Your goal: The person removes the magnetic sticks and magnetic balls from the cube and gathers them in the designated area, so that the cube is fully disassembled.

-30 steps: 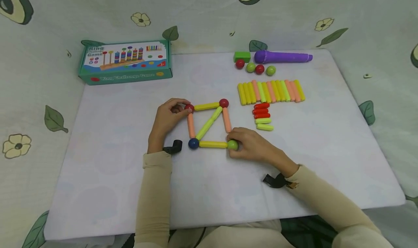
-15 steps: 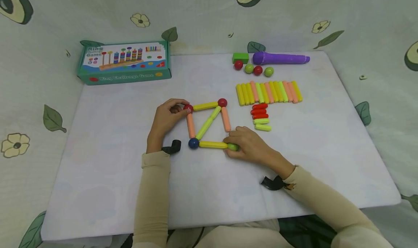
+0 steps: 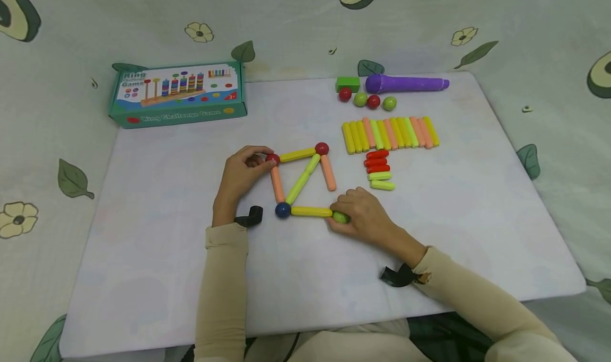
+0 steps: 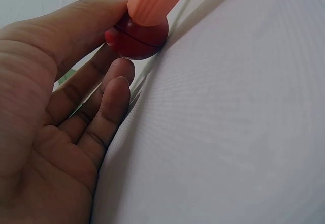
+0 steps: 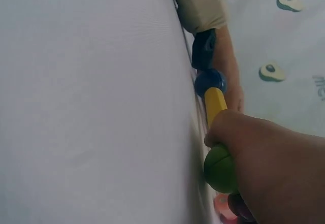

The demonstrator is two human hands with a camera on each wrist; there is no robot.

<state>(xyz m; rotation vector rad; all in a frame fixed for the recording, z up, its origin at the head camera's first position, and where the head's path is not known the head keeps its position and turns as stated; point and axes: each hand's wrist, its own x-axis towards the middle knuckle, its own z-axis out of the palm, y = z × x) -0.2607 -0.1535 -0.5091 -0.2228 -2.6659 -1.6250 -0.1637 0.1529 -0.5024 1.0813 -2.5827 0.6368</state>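
Observation:
My left hand [image 3: 242, 175] pinches a red ball [image 4: 137, 38] between thumb and fingers; a salmon stick [image 4: 155, 0] sits in that ball. My right hand [image 3: 365, 217] grips a green ball [image 3: 340, 217] at the end of a yellow stick [image 3: 312, 211]. That stick runs to a blue ball [image 3: 283, 210]. A light-green stick [image 3: 303, 179] slants from the blue ball up to a second red ball [image 3: 322, 148]. Another yellow stick [image 3: 297, 155] joins the two red balls. From the second red ball hangs another salmon stick [image 3: 328, 173], its lower end apart from the green ball.
Behind my right hand lie a row of coloured sticks [image 3: 400, 133] and short red and light-green pegs [image 3: 377, 162]. Loose red and green balls [image 3: 373, 102], a green block [image 3: 348, 84] and a purple microphone-shaped thing [image 3: 408, 83] stand farther back. A game box [image 3: 179, 94] lies at back left.
My right hand and the green ball have shifted slightly towards me, and the ball has turned. The gap to the hanging salmon stick has widened. My left hand stays on the red ball.

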